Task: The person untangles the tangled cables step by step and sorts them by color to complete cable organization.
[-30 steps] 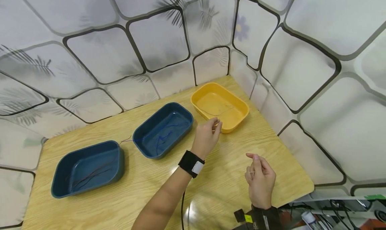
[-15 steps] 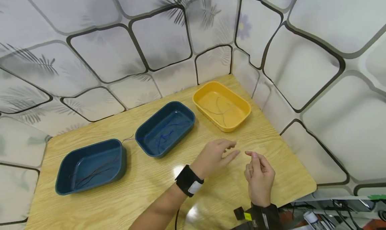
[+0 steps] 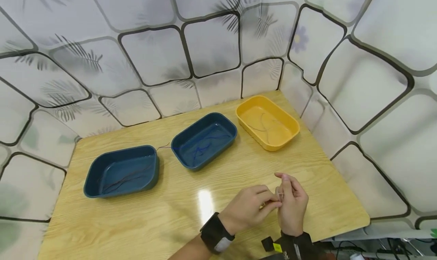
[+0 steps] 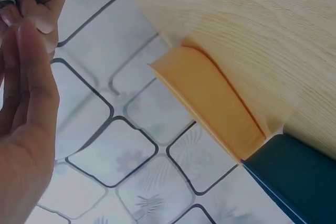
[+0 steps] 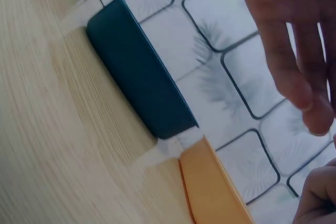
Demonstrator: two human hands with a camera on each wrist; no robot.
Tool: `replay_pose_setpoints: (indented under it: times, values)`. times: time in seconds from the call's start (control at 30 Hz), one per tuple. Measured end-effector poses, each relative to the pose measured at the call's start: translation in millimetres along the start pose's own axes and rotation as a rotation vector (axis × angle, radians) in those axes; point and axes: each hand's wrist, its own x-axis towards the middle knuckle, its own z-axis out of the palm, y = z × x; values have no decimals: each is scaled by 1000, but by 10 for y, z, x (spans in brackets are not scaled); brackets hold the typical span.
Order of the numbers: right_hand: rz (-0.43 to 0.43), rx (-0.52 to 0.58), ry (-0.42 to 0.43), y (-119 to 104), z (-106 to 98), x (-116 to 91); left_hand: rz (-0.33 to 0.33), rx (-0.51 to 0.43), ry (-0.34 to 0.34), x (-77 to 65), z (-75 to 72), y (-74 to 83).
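In the head view my left hand reaches across to my right hand, its thumb and fingertips close together right at the right hand's curled fingers. The right hand is raised over the table, thumb laid against the bent index finger, a ring on one finger. I cannot tell whether a fine strand is between the fingers of either hand. Beyond the hands stands a yellow basin with thin greyish threads on its bottom. The left wrist view shows the left fingertips overlapping the right fist.
A blue basin in the middle holds blue thread. Farther left, another blue basin holds dark threads. A strand spans their rims. Patterned wall covering rises behind the wooden table.
My left hand has come from the yellow basin's near edge back to my right hand. More thread shows in that basin. The head view has shifted; the right hand keeps its pose.
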Motion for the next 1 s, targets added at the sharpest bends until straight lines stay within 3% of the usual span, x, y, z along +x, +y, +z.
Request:
replay_pose_setpoints:
  times: [0.13, 0.23, 0.4, 0.67, 0.83, 1.0]
  values:
    - [21, 6, -37, 18, 82, -92, -81, -26, 81, -71, -55, 24]
    - [50, -26, -66, 20, 129, -152, -121, -29, 76, -114, -98, 28]
    - [47, -94, -110, 27, 186, -208, -89, -20, 57, -185, -184, 33]
    - [-47, -234, -186, -6, 209, -197, -80, -72, 164, -239, -364, 17]
    - [-69, -241, -219, -10, 210, -192, -83, -71, 238, -234, -492, 6]
    - [-65, -322, -206, 6, 189, -188, -65, -40, 293, -240, -573, -35]
